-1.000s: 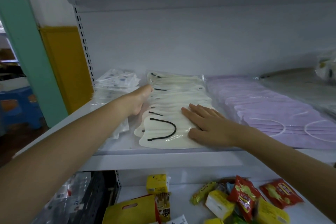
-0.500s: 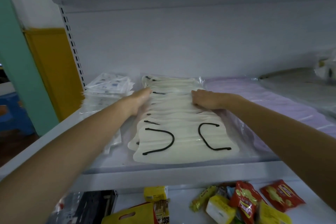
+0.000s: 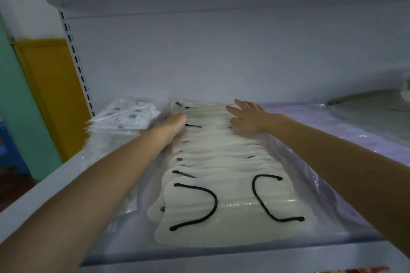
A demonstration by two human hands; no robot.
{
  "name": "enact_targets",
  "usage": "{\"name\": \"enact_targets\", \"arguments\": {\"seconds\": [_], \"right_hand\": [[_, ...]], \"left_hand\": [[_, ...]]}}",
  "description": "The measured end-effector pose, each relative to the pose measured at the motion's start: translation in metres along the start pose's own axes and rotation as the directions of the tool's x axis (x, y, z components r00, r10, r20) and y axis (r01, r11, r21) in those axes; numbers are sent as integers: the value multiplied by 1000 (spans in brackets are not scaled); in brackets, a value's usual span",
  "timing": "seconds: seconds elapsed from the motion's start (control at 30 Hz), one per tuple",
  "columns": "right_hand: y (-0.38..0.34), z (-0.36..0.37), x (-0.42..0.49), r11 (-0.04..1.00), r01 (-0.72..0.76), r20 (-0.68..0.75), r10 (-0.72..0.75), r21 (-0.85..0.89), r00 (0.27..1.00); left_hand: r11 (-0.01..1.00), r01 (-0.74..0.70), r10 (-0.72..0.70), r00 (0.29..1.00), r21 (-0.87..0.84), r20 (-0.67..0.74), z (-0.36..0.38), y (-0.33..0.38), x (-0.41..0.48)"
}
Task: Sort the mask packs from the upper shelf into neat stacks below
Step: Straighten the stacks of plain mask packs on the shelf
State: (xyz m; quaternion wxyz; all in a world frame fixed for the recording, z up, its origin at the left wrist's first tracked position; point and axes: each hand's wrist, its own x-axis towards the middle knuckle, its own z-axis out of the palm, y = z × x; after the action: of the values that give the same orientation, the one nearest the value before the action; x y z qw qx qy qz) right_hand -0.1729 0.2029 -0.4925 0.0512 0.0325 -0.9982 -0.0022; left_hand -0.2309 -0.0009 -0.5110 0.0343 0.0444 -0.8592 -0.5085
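cream mask pack (image 3: 221,195) is a clear plastic bag lying flat on the upper shelf (image 3: 199,252). it runs from the front edge back toward the rear wall, with overlapping cream masks and black ear loops showing through. by the shelf's left edge there's a stack of white packs (image 3: 124,117) with small blue prints. a lilac pack (image 3: 310,122) lies right against its right side, and a grey pack (image 3: 372,106) sits further right.

One wide-angle head camera looks forward and slightly down from close above the front lip of the upper shelf (image 3: 199,259). The shelf runs away to the back wall (image 3: 221,62), which fills the top of the view.
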Motion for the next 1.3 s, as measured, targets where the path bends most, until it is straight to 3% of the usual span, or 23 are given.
{"name": "enact_targets", "arguments": {"seconds": [0.1,0.3,0.63,0.83,1.3], "right_hand": [[3,6,4,1000,19,16,-19,-12,1000],[5,17,13,1000,-6,25,6,-25,1000],[7,17,14,1000,24,14,-25,9,1000],[7,14,14,999,33,0,-33,-11,999],[1,12,17,998,57,77,-54,-37,996]], "left_hand": [[1000,24,-24,1000,-14,20,10,-3,10],[998,41,-36,996,53,-78,16,-1,20],[996,-84,72,972,-43,-223,19,-17,34],[986,-161,168,967,53,-190,22,-17,38],[971,-61,91,988,232,-122,19,-6,36]]}}
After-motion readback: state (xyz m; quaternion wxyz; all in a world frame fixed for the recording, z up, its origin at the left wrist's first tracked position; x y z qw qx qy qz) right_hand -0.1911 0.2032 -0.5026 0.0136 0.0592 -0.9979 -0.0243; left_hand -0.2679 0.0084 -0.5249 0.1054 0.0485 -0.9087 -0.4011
